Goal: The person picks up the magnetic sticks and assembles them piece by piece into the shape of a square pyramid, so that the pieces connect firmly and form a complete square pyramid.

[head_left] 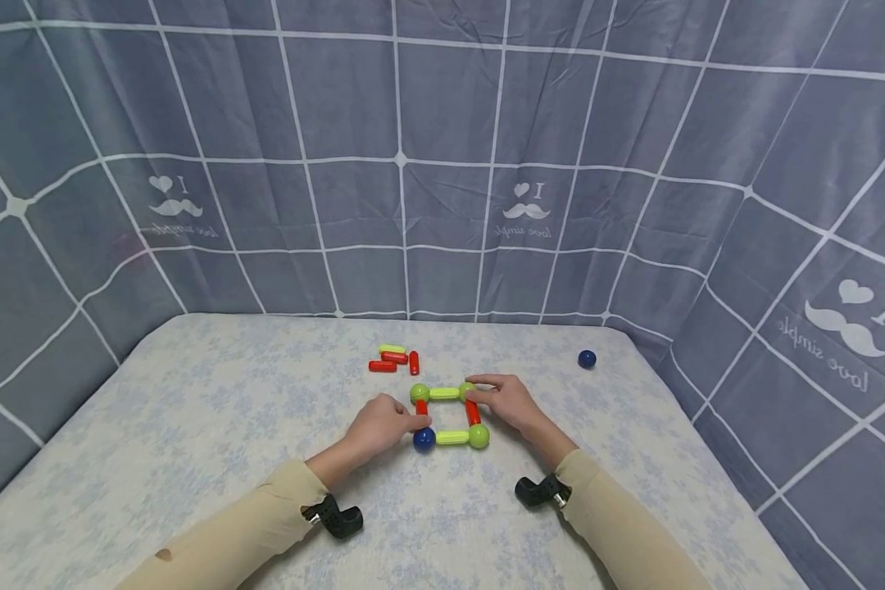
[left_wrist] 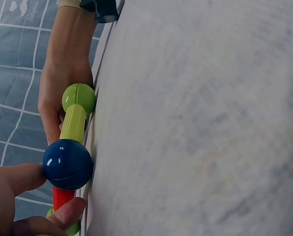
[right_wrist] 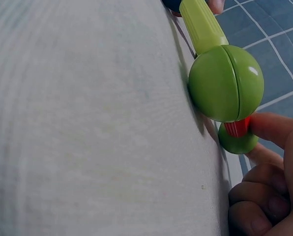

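Note:
A flat square of toy rods and balls lies on the pale tabletop (head_left: 214, 426). It has green balls (head_left: 419, 392) at three corners, a blue ball (head_left: 424, 439) at the near left, yellow-green rods (head_left: 452, 437) on the far and near sides, and red rods (head_left: 473, 411) on the other two. My left hand (head_left: 383, 426) pinches the left red rod (left_wrist: 62, 196) beside the blue ball (left_wrist: 68, 164). At the right side, my right hand (head_left: 505, 401) has its fingers (right_wrist: 274, 128) on the right red rod (right_wrist: 237, 128), behind the near green ball (right_wrist: 225, 83).
Several loose rods (head_left: 394, 358), one yellow-green and the others red, lie just behind the square. A lone blue ball (head_left: 587, 359) sits at the back right. Grey checked cloth (head_left: 442, 164) walls in the table on three sides.

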Available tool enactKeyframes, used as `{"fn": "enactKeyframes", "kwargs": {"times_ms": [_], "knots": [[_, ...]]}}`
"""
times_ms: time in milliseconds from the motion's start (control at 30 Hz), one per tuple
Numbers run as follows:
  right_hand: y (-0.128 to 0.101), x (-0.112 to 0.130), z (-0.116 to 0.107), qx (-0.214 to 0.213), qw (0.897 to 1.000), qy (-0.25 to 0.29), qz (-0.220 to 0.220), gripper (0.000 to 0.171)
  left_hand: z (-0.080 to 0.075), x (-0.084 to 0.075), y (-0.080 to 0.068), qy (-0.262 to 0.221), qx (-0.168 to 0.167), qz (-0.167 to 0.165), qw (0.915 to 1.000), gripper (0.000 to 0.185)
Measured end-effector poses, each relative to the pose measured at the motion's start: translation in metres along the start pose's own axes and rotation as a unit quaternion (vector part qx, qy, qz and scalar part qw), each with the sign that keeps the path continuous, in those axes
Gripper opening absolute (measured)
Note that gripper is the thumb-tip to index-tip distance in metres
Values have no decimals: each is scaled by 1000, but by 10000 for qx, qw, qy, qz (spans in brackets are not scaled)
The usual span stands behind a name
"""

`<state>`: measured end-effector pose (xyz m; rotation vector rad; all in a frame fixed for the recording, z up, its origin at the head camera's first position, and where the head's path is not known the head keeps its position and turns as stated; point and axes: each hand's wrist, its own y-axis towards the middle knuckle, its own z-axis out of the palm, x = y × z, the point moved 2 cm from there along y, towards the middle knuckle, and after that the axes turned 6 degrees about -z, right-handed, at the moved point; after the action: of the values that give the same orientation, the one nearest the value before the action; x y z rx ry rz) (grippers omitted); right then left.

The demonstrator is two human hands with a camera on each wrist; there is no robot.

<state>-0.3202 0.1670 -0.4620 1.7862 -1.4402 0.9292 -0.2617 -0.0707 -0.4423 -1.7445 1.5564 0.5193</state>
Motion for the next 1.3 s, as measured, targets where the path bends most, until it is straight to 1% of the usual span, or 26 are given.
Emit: {"fn": "enactKeyframes", "kwargs": {"times_ms": [333,533,700,800,867,967,1100,1300], "knots": [[-2,2,-1,49,10000,53,-15,35,0,-1,-7,75,59,264,9996,45],[-2,2,-1,44,9999,74,-79,34,-1,4,-4,115,-167,498,9986,33],[-2,1,-1,31,9999,72,-85,33,-5,8,2,-47,-398,605,9974,23],[-1,0,-1,20,9999,88,-104,32,-8,8,6,-139,-599,678,9958,18],[-1,0,-1,25,9999,111,-107,32,-10,9,10,-224,-710,662,9950,17],[-1,-1,0,29,9998,141,-107,32,-13,9,17,-354,-841,628,9938,17],[-1,0,-1,17,9999,137,-97,32,-16,8,27,-491,-950,547,9928,22],[-1,1,-1,14,10000,29,-70,32,-14,5,40,-606,-1081,483,9911,26]]}}
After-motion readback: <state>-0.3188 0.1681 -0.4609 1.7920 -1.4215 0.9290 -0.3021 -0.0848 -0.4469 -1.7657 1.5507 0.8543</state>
